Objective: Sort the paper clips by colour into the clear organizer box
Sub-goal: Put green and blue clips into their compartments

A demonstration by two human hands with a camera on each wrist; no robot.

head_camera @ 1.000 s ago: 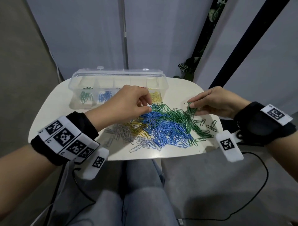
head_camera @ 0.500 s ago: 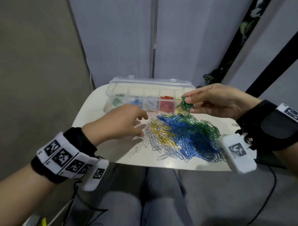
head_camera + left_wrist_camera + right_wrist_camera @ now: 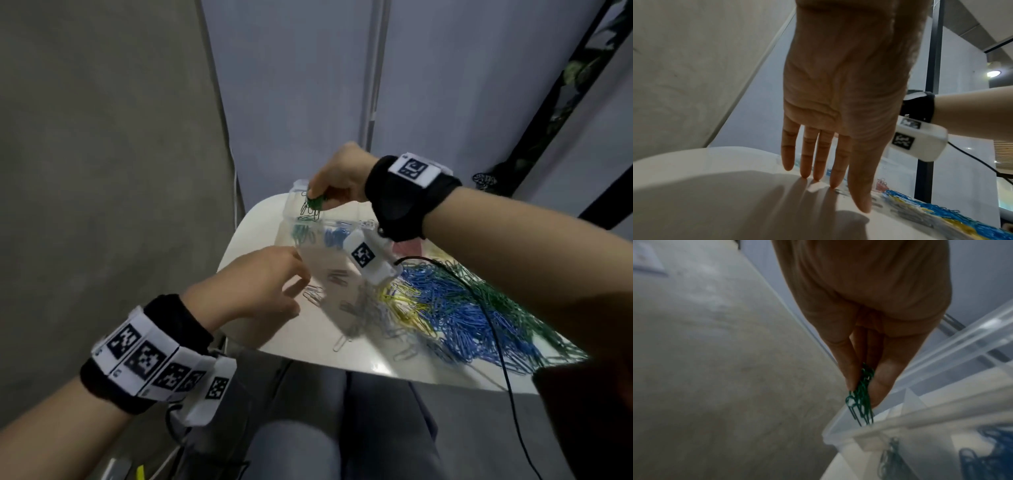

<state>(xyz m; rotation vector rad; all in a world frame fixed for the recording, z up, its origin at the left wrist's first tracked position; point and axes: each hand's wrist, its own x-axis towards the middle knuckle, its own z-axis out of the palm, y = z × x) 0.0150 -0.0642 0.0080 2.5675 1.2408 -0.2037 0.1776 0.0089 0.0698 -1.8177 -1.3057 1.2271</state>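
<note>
My right hand [image 3: 320, 195] pinches a bunch of green paper clips [image 3: 312, 206] over the left end of the clear organizer box [image 3: 291, 205]; the right wrist view shows the green clips [image 3: 861, 404] hanging from thumb and fingers above the box rim [image 3: 869, 425]. Green clips [image 3: 303, 234] and blue clips [image 3: 335, 236] lie in the box's left compartments. My left hand [image 3: 274, 284] is flat with straight fingers [image 3: 818, 162] touching the white table [image 3: 735, 203], holding nothing. A mixed pile of blue, green, yellow and silver clips [image 3: 455, 315] covers the table's right part.
Loose silver clips [image 3: 313, 294] lie just by my left fingertips. The right wrist camera's black cable [image 3: 493, 329] trails over the pile. The table's near edge [image 3: 342, 363] runs above my lap. Grey wall and panels stand behind.
My right hand has carried the green clips leftward from the box's right end to its left end. The left hand stays on the table by the silver clips. The head view swung right.
</note>
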